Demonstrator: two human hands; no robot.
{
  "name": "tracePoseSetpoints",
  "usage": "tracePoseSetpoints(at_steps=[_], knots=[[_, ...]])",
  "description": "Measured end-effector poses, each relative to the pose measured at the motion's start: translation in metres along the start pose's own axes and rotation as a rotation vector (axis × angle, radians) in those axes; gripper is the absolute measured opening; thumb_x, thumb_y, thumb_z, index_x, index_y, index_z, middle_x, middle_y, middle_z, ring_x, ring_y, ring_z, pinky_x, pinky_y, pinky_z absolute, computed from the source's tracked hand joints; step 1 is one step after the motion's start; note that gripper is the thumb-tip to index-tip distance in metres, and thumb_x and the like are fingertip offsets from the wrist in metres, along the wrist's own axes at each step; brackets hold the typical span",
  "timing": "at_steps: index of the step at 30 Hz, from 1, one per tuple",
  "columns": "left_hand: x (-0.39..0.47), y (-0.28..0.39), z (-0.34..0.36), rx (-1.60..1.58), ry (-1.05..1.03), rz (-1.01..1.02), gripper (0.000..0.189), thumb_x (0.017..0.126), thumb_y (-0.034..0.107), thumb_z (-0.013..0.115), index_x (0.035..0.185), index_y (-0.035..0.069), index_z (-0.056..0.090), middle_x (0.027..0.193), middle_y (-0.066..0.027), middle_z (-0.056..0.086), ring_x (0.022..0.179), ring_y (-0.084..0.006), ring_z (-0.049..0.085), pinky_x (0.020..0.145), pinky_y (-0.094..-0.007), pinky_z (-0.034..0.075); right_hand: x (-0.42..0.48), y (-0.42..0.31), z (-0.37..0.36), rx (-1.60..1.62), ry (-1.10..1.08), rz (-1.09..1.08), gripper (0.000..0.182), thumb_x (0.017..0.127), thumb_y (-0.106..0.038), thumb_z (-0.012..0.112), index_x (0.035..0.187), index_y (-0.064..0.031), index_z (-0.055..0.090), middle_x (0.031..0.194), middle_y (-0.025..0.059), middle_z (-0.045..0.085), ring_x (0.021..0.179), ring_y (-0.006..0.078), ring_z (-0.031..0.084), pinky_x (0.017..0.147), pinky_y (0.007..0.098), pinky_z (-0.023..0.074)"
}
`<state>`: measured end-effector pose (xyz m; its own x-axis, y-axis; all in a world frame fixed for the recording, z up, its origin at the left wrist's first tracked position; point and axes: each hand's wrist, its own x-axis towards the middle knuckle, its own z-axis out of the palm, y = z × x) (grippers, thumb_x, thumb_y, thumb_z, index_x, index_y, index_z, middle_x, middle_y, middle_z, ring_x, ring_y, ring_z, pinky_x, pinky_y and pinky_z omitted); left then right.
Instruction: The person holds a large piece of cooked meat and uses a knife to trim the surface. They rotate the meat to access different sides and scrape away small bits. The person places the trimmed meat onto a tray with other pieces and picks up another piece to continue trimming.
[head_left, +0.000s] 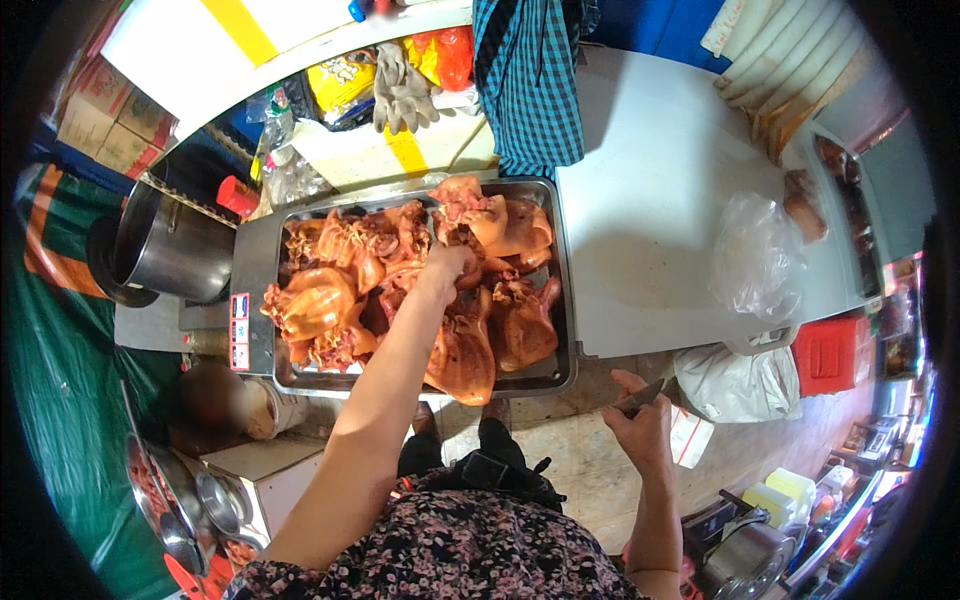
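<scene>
A large metal tray (568, 300) lies before me, filled with several glossy, orange-brown pieces of cooked pork (315, 296) with skin on, which look like pig's head parts. My left hand (448, 268) reaches over them to the tray's middle. Its fingers are curled on one reddish piece of pork (470, 276), and the fingertips are partly hidden. To the right of the tray, off the table's front edge, my right hand (643, 424) grips a small knife (642, 397). The dark blade points up and to the right, clear of the meat.
Right of the tray stretches a white tabletop (637, 300) with a clear plastic bag (757, 255). A tall steel pot (176, 240) stands at left. A checked cloth (529, 82) hangs behind the tray, beside grey work gloves (401, 86). Below left are metal bowls (217, 502).
</scene>
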<state>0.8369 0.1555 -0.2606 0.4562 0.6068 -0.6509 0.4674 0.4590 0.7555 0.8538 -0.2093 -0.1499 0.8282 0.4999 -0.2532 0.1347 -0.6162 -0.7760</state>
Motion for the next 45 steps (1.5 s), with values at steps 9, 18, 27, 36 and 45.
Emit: tracePoseSetpoints(at_steps=[9, 18, 27, 36, 45], knots=[[-0.003, -0.024, 0.012, 0.952, 0.234, 0.588, 0.05, 0.063, 0.018, 0.081, 0.099, -0.006, 0.056, 0.095, -0.0249, 0.064, 0.094, -0.0389, 0.061, 0.083, -0.0414, 0.05, 0.003, 0.004, -0.001, -0.003, 0.023, -0.078, 0.045, 0.067, -0.002, 0.064, 0.112, 0.0008, 0.063, 0.062, 0.0045, 0.058, 0.055, 0.0117, 0.052, 0.056, 0.027, 0.0454], [0.011, -0.022, -0.033, 0.938, -0.096, 0.965, 0.036, 0.066, 0.005, 0.072, 0.097, -0.006, 0.056, 0.095, -0.026, 0.062, 0.092, -0.0416, 0.06, 0.078, -0.0422, 0.051, 0.003, 0.006, 0.003, -0.008, 0.032, -0.065, 0.047, 0.066, -0.002, 0.064, 0.112, 0.0012, 0.063, 0.066, 0.0066, 0.061, 0.057, 0.013, 0.055, 0.057, 0.0278, 0.0465], [-0.027, -0.02, -0.026, 0.783, -0.001, 1.079, 0.025, 0.069, 0.005, 0.069, 0.093, 0.001, 0.062, 0.083, -0.0208, 0.064, 0.081, -0.0384, 0.063, 0.071, -0.0433, 0.052, 0.005, -0.013, 0.009, 0.002, 0.026, -0.055, 0.046, 0.066, 0.002, 0.066, 0.112, 0.0019, 0.063, 0.066, 0.0008, 0.052, 0.059, 0.0078, 0.048, 0.057, 0.0235, 0.0423], [0.014, -0.04, -0.038, 0.485, -0.17, 0.84, 0.032, 0.069, 0.013, 0.075, 0.098, 0.003, 0.065, 0.092, -0.0171, 0.067, 0.083, -0.0331, 0.065, 0.074, -0.0406, 0.051, 0.003, -0.01, 0.01, 0.009, 0.028, -0.076, 0.045, 0.066, 0.002, 0.066, 0.111, 0.0014, 0.063, 0.067, 0.0, 0.051, 0.058, 0.0066, 0.047, 0.055, 0.0231, 0.0411], [-0.017, -0.028, -0.028, 0.705, -0.083, 0.904, 0.031, 0.072, -0.001, 0.066, 0.103, -0.002, 0.064, 0.104, -0.0201, 0.065, 0.096, -0.0325, 0.063, 0.083, -0.0351, 0.051, 0.004, -0.014, 0.014, -0.004, 0.027, -0.076, 0.046, 0.066, 0.001, 0.067, 0.111, 0.0011, 0.063, 0.069, 0.0008, 0.052, 0.059, 0.0078, 0.049, 0.056, 0.0235, 0.0415]])
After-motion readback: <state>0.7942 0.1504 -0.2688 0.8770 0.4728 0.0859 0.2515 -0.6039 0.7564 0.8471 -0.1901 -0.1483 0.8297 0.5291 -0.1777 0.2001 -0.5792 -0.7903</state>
